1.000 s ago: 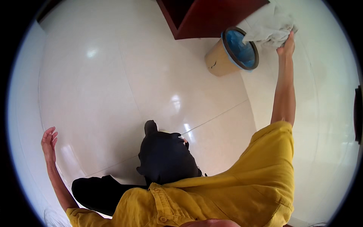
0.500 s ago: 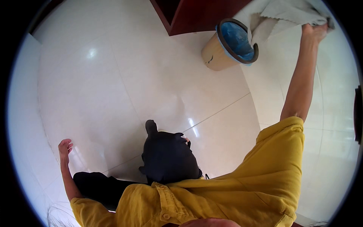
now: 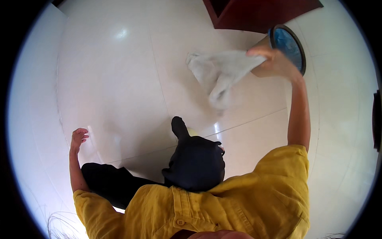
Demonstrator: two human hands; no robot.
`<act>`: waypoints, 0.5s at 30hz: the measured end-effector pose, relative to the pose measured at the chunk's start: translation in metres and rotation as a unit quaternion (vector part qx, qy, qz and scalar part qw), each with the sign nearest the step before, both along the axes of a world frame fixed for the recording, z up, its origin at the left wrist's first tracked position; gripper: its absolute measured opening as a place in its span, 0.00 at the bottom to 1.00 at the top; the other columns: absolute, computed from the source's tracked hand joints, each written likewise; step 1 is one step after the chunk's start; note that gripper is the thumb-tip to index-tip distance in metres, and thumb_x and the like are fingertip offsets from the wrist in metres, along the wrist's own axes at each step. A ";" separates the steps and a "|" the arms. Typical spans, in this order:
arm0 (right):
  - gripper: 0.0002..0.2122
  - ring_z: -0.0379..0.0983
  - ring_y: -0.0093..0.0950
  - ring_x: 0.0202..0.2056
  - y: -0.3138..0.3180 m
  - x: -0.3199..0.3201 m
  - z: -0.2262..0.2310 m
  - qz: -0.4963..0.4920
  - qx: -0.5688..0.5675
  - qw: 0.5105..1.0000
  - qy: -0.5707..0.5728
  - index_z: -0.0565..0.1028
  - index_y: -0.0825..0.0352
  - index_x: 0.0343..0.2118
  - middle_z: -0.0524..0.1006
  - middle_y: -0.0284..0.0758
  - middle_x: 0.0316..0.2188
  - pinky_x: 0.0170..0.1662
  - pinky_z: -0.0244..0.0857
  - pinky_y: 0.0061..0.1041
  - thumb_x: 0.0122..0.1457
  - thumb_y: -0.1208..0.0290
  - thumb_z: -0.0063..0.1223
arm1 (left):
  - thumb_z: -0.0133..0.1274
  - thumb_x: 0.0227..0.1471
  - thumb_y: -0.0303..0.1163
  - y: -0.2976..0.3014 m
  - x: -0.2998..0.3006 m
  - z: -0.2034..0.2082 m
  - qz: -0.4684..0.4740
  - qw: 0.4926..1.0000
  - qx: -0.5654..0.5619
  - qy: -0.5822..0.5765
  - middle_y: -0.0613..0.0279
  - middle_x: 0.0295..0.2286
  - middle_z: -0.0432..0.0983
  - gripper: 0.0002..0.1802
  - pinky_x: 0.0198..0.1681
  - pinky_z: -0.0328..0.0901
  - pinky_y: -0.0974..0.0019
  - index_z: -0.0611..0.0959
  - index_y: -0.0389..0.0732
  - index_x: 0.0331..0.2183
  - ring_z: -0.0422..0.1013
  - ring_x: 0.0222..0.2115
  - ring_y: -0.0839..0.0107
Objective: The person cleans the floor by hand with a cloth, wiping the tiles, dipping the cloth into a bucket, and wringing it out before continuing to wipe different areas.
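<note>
A pale grey-white cloth (image 3: pixel 223 71), blurred by motion, hangs in the air over the tiled floor. One corner of it is pinched in my right hand (image 3: pixel 274 61), and the rest fans out to the left with its lower end trailing. That hand passes in front of the waste bin, hiding much of its tan side. Far to the left, my left hand (image 3: pixel 78 139) is held out with nothing in it, its fingers loosely bent and apart.
The tan waste bin (image 3: pixel 304 59) has a dark rim and a blue liner. Behind it stands a dark red wooden furniture piece (image 3: pixel 254 16). My dark-clothed legs (image 3: pixel 195 163) are bent below me. Glossy cream tiles (image 3: pixel 107 83) cover the floor, and a pale wall rises at the left.
My right hand has swept the cloth from the far upper right, leftward and nearer, past the bin. The view has shifted, so bin and furniture sit further right. My left hand remains empty.
</note>
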State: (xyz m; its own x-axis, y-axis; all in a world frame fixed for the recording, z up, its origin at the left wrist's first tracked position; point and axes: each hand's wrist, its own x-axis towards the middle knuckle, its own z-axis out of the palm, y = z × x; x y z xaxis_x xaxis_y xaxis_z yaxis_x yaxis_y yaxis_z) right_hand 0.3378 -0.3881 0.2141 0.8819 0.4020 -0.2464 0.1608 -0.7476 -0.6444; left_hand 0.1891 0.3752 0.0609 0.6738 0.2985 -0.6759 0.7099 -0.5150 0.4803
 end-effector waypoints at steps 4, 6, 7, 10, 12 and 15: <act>0.28 0.53 0.39 0.59 0.005 -0.029 -0.092 -0.087 -0.044 0.989 0.110 0.63 0.55 0.57 0.58 0.46 0.58 0.59 0.52 0.35 0.52 0.61 0.56 | 0.44 0.52 0.37 -0.010 0.001 -0.006 -0.013 0.999 -0.025 0.022 0.66 0.33 0.75 0.12 0.31 0.63 0.71 0.78 0.42 0.33 0.72 0.29 0.74; 0.34 0.42 0.44 0.63 0.023 -0.048 -0.150 -0.129 -0.156 0.978 0.041 0.58 0.53 0.60 0.49 0.51 0.61 0.62 0.44 0.38 0.50 0.54 0.57 | 0.44 0.53 0.38 -0.002 0.004 -0.020 -0.037 0.998 -0.045 0.032 0.65 0.33 0.75 0.14 0.32 0.63 0.70 0.78 0.41 0.36 0.72 0.30 0.73; 0.35 0.39 0.46 0.63 0.030 -0.051 -0.173 -0.168 -0.145 0.975 0.004 0.57 0.52 0.60 0.46 0.53 0.61 0.63 0.41 0.40 0.50 0.51 0.56 | 0.44 0.53 0.38 -0.005 0.007 -0.021 -0.042 0.998 -0.038 0.042 0.64 0.34 0.75 0.15 0.32 0.64 0.69 0.77 0.41 0.38 0.72 0.30 0.73; 0.37 0.32 0.50 0.64 0.054 -0.053 -0.265 -0.284 -0.114 0.944 -0.122 0.54 0.50 0.62 0.40 0.54 0.62 0.63 0.33 0.46 0.50 0.43 0.51 | 0.44 0.52 0.38 -0.018 0.020 -0.021 -0.069 0.995 -0.012 0.072 0.61 0.35 0.75 0.21 0.33 0.65 0.67 0.74 0.39 0.46 0.72 0.30 0.72; 0.36 0.31 0.50 0.64 0.112 -0.051 -0.300 -0.302 -0.207 0.916 -0.165 0.54 0.48 0.62 0.40 0.50 0.63 0.61 0.31 0.54 0.51 0.40 0.45 | 0.44 0.53 0.38 -0.019 0.026 -0.016 -0.075 0.994 0.006 0.082 0.62 0.35 0.75 0.20 0.33 0.65 0.67 0.73 0.40 0.47 0.72 0.30 0.73; 0.32 0.31 0.49 0.64 0.215 -0.069 -0.286 -0.207 -0.218 0.938 -0.175 0.57 0.45 0.60 0.42 0.44 0.64 0.59 0.29 0.60 0.53 0.40 0.41 | 0.45 0.53 0.37 -0.028 0.050 -0.019 -0.112 0.990 0.038 0.079 0.59 0.37 0.75 0.22 0.35 0.66 0.66 0.71 0.40 0.50 0.73 0.33 0.70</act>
